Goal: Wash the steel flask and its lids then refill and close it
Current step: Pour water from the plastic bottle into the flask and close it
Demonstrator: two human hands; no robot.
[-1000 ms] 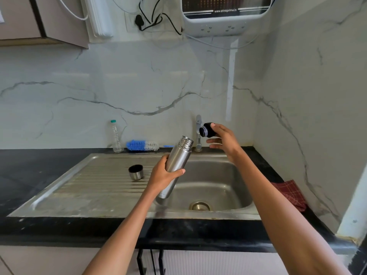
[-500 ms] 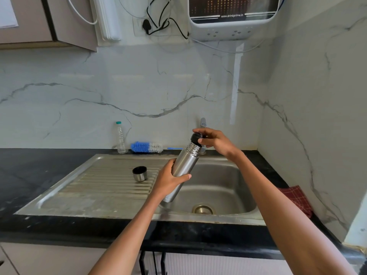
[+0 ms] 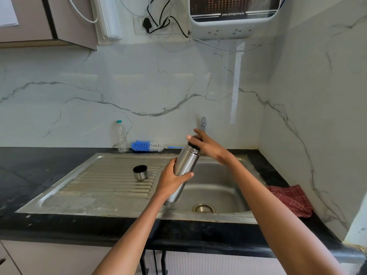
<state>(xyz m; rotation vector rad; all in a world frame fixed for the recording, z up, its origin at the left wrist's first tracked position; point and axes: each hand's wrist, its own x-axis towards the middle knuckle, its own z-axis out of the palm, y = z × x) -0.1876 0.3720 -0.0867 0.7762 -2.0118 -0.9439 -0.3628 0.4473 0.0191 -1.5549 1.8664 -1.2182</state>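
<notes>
My left hand [image 3: 171, 181] grips the steel flask [image 3: 183, 163] around its middle and holds it tilted over the sink [image 3: 119, 203]. On the flask's mouth sits the black inner lid [image 3: 194, 144], and my right hand [image 3: 208, 145] is closed around it from above, hiding most of it. The steel outer cap [image 3: 140, 172] stands mouth up on the ribbed draining board, left of the flask and apart from both hands.
A blue and white bottle brush [image 3: 147, 146] and a small clear plastic bottle [image 3: 121, 136] stand at the back wall. The tap [image 3: 203, 124] rises behind my right hand. A red cloth [image 3: 291, 199] lies on the black counter at the right. A water purifier [image 3: 232, 14] hangs above.
My right hand brought the black lid down from beside the tap onto the flask's mouth and now covers it. The flask stays tilted in my left hand.
</notes>
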